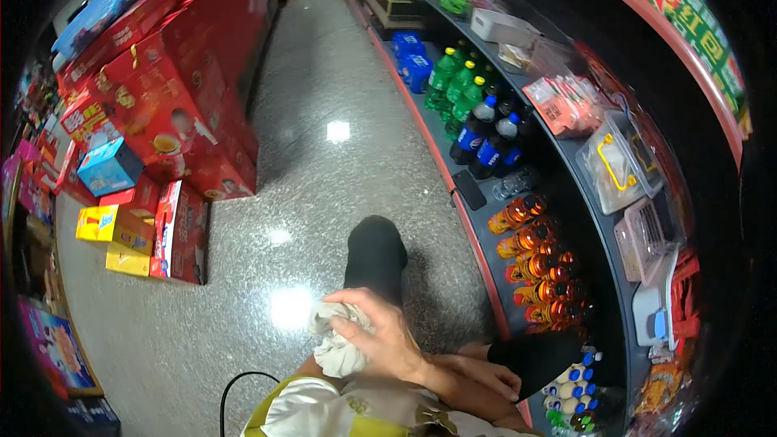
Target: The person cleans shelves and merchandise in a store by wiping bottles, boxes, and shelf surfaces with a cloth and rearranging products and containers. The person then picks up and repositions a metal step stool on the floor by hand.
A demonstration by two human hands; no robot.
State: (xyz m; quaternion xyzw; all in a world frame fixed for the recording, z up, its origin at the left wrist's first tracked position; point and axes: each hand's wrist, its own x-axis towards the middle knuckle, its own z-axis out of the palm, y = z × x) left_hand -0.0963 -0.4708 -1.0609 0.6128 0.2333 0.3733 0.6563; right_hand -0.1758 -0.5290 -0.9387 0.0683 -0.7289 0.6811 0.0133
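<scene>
A crumpled off-white cloth [340,350] is bunched in my right hand [379,338], whose fingers and thumb are wrapped around it. The hand is in front of my body, just beyond the white and yellow-green shirt [324,405] and beside my black-clad left knee [376,255]. My forearms cross. My left hand [492,379] comes out from under the right forearm and lies against my other dark-clad leg [538,360]. Its fingers are loosely stretched out, with nothing seen in them.
Shelves on the right hold orange drink bottles [538,263], Pepsi bottles [486,142], green soda bottles [457,85], small white bottles [571,384] and plastic bins [619,166]. Red gift boxes [162,97] and a yellow box [113,226] stand left. A speckled floor [324,186] runs between.
</scene>
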